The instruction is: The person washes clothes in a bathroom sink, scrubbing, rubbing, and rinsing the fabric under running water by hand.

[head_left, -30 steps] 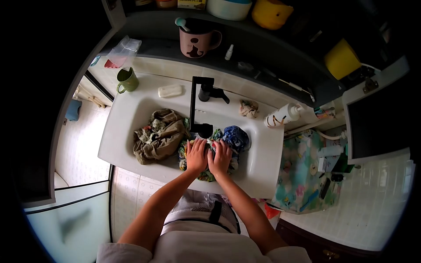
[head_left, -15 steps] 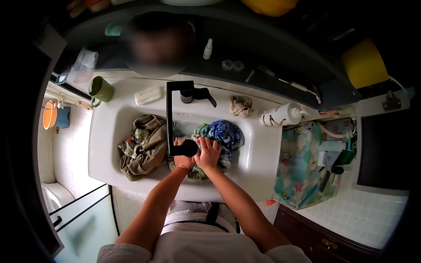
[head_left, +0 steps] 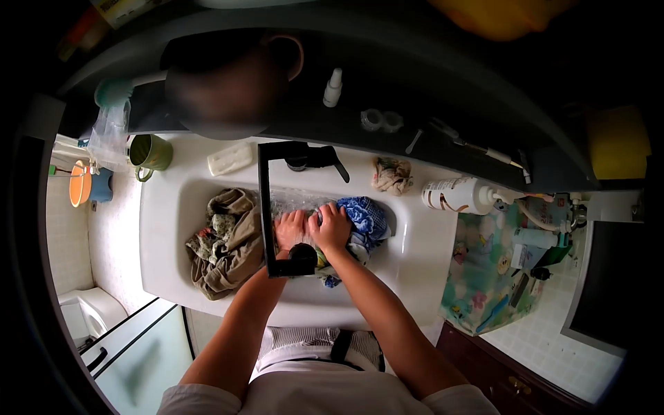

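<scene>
In the white sink (head_left: 415, 242), my left hand (head_left: 289, 229) and my right hand (head_left: 330, 227) work side by side, low in the basin. My right fingers curl over the blue patterned cloth (head_left: 365, 216). The left fingers are bent down onto wet cloth beside it, partly hidden by the faucet. Clear water (head_left: 297, 199) shows just beyond my fingertips. The black faucet (head_left: 264, 214) reaches over my left wrist. To the left lies a crumpled khaki garment (head_left: 238, 252) with a camouflage-like patterned part.
A green mug (head_left: 151, 153), a white soap bar (head_left: 230, 159), a balled cloth (head_left: 392, 176) and a white pump bottle (head_left: 453, 195) stand along the sink's back rim. A dark shelf (head_left: 311, 117) overhangs it. On the right sits a patterned box (head_left: 477, 263).
Both hands have moved farther into the basin, away from my body, pushing the cloth, and my right fingers are more curled. The view has shifted slightly.
</scene>
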Demonstrator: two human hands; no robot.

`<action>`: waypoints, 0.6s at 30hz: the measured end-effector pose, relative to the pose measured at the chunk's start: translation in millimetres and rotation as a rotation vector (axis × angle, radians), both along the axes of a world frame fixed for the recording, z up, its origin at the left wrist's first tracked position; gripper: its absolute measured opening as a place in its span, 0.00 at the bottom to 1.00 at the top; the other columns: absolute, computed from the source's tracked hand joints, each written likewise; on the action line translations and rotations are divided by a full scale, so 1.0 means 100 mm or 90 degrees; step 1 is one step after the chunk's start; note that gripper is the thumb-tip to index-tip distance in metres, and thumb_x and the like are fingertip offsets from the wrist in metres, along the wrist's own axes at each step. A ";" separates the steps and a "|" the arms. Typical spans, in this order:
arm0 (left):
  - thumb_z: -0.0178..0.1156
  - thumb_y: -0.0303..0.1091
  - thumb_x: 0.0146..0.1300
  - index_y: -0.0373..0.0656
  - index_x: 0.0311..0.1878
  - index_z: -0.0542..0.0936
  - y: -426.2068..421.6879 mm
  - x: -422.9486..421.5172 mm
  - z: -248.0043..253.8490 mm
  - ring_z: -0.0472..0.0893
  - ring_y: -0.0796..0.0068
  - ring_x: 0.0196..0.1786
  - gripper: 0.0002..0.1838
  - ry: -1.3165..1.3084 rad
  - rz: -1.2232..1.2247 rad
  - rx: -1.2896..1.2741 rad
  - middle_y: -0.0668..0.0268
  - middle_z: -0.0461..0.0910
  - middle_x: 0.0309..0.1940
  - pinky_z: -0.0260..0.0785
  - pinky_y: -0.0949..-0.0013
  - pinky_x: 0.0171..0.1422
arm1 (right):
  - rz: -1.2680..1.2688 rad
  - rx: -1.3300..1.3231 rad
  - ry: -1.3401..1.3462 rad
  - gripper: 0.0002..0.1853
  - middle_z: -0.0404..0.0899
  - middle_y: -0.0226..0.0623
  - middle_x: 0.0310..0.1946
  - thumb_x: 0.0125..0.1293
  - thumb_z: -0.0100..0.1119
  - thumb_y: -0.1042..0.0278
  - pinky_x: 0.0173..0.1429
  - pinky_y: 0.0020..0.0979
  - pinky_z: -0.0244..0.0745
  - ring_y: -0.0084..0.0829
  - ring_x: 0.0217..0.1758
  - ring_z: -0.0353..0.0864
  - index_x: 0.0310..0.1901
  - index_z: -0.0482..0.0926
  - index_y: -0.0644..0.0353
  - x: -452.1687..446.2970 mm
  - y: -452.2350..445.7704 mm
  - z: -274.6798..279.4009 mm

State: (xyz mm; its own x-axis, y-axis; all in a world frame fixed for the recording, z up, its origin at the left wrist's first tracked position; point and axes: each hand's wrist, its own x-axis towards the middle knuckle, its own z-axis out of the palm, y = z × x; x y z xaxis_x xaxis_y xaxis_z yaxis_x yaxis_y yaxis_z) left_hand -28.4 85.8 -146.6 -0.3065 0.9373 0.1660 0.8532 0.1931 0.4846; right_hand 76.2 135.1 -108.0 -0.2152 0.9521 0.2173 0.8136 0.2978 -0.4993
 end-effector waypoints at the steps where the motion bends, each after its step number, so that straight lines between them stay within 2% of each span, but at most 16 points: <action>1: 0.57 0.44 0.59 0.51 0.36 0.76 0.01 -0.02 -0.05 0.79 0.56 0.40 0.09 0.000 0.001 -0.033 0.64 0.81 0.30 0.68 0.53 0.43 | -0.005 0.005 -0.012 0.10 0.77 0.37 0.32 0.56 0.57 0.59 0.34 0.48 0.72 0.49 0.36 0.75 0.29 0.74 0.57 -0.02 0.02 -0.03; 2: 0.57 0.44 0.58 0.50 0.35 0.75 0.01 -0.03 -0.12 0.80 0.54 0.38 0.09 0.001 0.001 -0.066 0.63 0.81 0.28 0.69 0.51 0.41 | -0.010 0.011 -0.025 0.10 0.77 0.38 0.32 0.56 0.57 0.59 0.33 0.48 0.72 0.50 0.35 0.75 0.28 0.73 0.57 -0.03 0.03 -0.05; 3: 0.57 0.43 0.59 0.49 0.32 0.73 0.04 -0.04 -0.24 0.80 0.50 0.33 0.09 -0.013 0.008 -0.033 0.59 0.80 0.24 0.69 0.49 0.35 | -0.014 0.011 -0.035 0.11 0.77 0.39 0.32 0.56 0.57 0.59 0.33 0.49 0.73 0.50 0.36 0.75 0.27 0.72 0.58 -0.04 0.04 -0.08; 4: 0.56 0.43 0.60 0.48 0.34 0.74 0.06 -0.08 -0.24 0.80 0.50 0.36 0.10 -0.043 -0.003 -0.081 0.58 0.81 0.27 0.69 0.49 0.40 | -0.022 0.004 -0.054 0.11 0.77 0.40 0.32 0.56 0.57 0.59 0.34 0.48 0.74 0.50 0.36 0.76 0.28 0.73 0.58 -0.05 0.05 -0.08; 6: 0.55 0.44 0.61 0.47 0.34 0.74 0.08 -0.07 -0.16 0.80 0.50 0.40 0.10 0.007 0.008 -0.079 0.57 0.82 0.31 0.69 0.48 0.45 | -0.024 -0.015 -0.072 0.10 0.78 0.40 0.33 0.56 0.56 0.59 0.35 0.48 0.74 0.50 0.37 0.77 0.28 0.73 0.57 -0.07 0.07 -0.09; 7: 0.54 0.43 0.62 0.46 0.38 0.77 0.09 -0.08 0.04 0.79 0.51 0.43 0.12 -0.029 -0.004 -0.108 0.56 0.82 0.36 0.67 0.49 0.49 | -0.023 -0.027 -0.081 0.11 0.79 0.39 0.34 0.59 0.57 0.58 0.38 0.48 0.74 0.49 0.38 0.77 0.30 0.75 0.57 -0.07 0.07 -0.10; 10: 0.53 0.46 0.65 0.47 0.47 0.80 0.05 -0.06 0.06 0.77 0.53 0.49 0.16 -0.062 -0.012 -0.059 0.59 0.81 0.39 0.67 0.50 0.54 | 0.021 -0.047 -0.007 0.12 0.80 0.39 0.37 0.61 0.58 0.55 0.42 0.47 0.74 0.49 0.39 0.77 0.33 0.77 0.56 0.03 0.00 0.02; 11: 0.52 0.49 0.67 0.48 0.56 0.79 0.03 -0.09 0.06 0.76 0.55 0.54 0.21 -0.053 -0.043 -0.138 0.61 0.80 0.43 0.66 0.51 0.57 | 0.048 -0.118 0.013 0.14 0.80 0.39 0.38 0.63 0.58 0.52 0.47 0.46 0.73 0.49 0.42 0.77 0.36 0.79 0.56 0.14 -0.03 0.09; 12: 0.52 0.49 0.67 0.47 0.58 0.78 -0.02 -0.09 0.19 0.76 0.55 0.53 0.22 -0.028 -0.082 -0.162 0.60 0.79 0.45 0.66 0.51 0.57 | 0.066 -0.152 0.108 0.15 0.80 0.41 0.38 0.63 0.60 0.53 0.52 0.44 0.72 0.49 0.45 0.77 0.38 0.79 0.59 0.25 -0.09 0.16; 14: 0.53 0.51 0.67 0.45 0.59 0.77 -0.23 -0.10 0.32 0.76 0.55 0.53 0.25 0.012 -0.140 -0.065 0.59 0.79 0.46 0.65 0.51 0.61 | 0.041 -0.091 0.344 0.16 0.79 0.44 0.38 0.63 0.61 0.54 0.55 0.42 0.71 0.48 0.47 0.77 0.38 0.78 0.61 0.51 -0.22 0.21; 15: 0.56 0.54 0.64 0.43 0.61 0.76 -0.33 -0.11 0.37 0.76 0.54 0.54 0.29 -0.022 -0.138 -0.007 0.58 0.78 0.48 0.63 0.52 0.65 | -0.001 -0.012 0.279 0.18 0.78 0.44 0.39 0.61 0.63 0.53 0.56 0.43 0.70 0.48 0.47 0.76 0.40 0.77 0.61 0.68 -0.22 0.31; 16: 0.56 0.59 0.62 0.43 0.61 0.75 -0.40 -0.12 0.39 0.73 0.53 0.59 0.33 -0.024 -0.161 0.007 0.57 0.78 0.50 0.58 0.52 0.71 | -0.042 0.065 0.217 0.20 0.77 0.44 0.40 0.60 0.65 0.52 0.56 0.44 0.68 0.47 0.48 0.75 0.41 0.75 0.61 0.82 -0.21 0.41; 18: 0.53 0.65 0.61 0.39 0.59 0.76 -0.61 -0.07 0.57 0.70 0.54 0.63 0.38 -0.061 -0.163 -0.035 0.53 0.74 0.59 0.45 0.50 0.77 | -0.181 0.124 -0.037 0.26 0.76 0.43 0.41 0.56 0.68 0.46 0.55 0.45 0.67 0.47 0.49 0.74 0.43 0.74 0.59 0.91 -0.14 0.68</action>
State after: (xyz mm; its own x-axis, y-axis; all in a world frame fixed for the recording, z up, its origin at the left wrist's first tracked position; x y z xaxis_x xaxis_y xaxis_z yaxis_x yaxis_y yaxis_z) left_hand -35.0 24.5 -89.3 -0.0698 0.9930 0.0950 0.8286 0.0046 0.5599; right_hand 166.8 121.3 -40.4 0.0355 0.9177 0.3957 0.9028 0.1403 -0.4065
